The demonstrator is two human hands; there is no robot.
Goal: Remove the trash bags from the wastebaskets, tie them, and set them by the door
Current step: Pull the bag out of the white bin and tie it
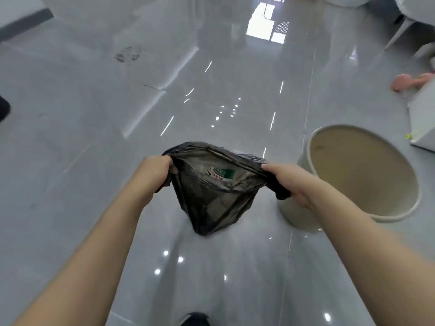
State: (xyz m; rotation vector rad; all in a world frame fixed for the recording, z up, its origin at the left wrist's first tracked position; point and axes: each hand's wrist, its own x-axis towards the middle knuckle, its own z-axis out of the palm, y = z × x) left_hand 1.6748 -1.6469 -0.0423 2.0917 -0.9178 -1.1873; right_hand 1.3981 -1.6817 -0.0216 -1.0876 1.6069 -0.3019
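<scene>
Trash bag [211,196], black and semi-transparent, is hanging in the air over the grey tiled floor [94,137] in the head view, its mouth being stretched wide between both hands. Left hand [153,172] is gripping the left edge of the rim with fingers curled round the gathered plastic; right hand [289,182] is gripping the right edge likewise, a bunched tail of film sticking out below the fist. A piece of printed packaging [221,174] is showing inside the bag.

Wastebasket [357,175], cream-coloured and round, is standing just beside the bag on the right, with no liner in it. Judged step: removal from this basket is done and tying is starting. The next move calls for bringing the two gripped edges together, crossing them and knotting, while keeping the bag upright so the contents are not spilling.

Open room is lying ahead and to the left across the glossy floor. The basket's rim is sitting close under the right forearm and could be knocked. A white cabinet [423,118] is crowding the far right edge. No door is identifiable.
</scene>
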